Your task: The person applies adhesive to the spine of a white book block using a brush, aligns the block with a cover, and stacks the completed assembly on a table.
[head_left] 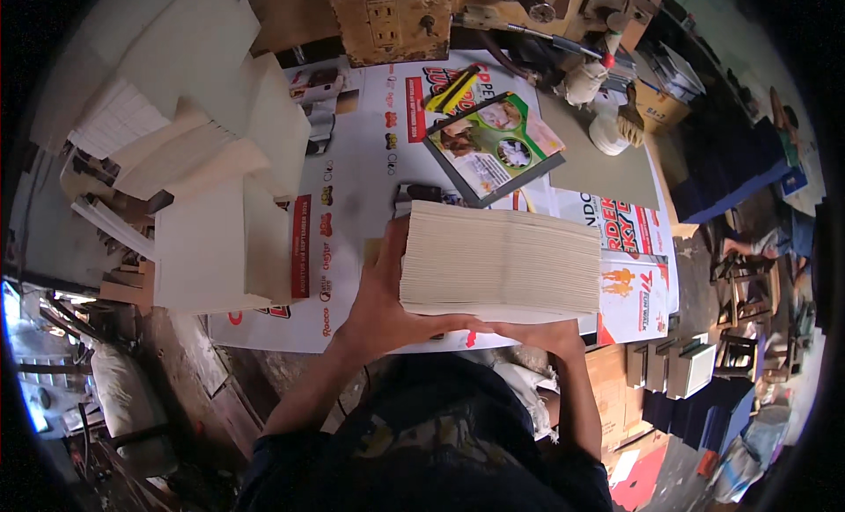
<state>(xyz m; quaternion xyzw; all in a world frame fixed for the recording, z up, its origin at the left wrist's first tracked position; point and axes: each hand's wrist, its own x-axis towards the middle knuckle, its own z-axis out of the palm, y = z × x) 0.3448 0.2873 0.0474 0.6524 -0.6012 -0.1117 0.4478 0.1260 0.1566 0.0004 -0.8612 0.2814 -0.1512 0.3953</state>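
Note:
Between my hands stands a thick block of cream folded paper sheets (502, 257), its layered edges facing up. My left hand (378, 301) wraps the block's left side, thumb along the near edge. My right hand (537, 333) supports the near lower edge at the right; its fingers are partly hidden beneath the paper. Just beyond the block lies a green-and-white printed sheet (502, 151) on a dark grey board (493, 191). A yellow-and-black utility knife (453, 89) rests by its far left corner.
Tall stacks of cream paper (202, 239) fill the table's left side. A printed poster sheet (361, 169) covers the tabletop. At the far right are a white pot (607, 133), a brush (630, 123) and a grey board (607, 173). A worn wooden box (387, 23) stands at the back.

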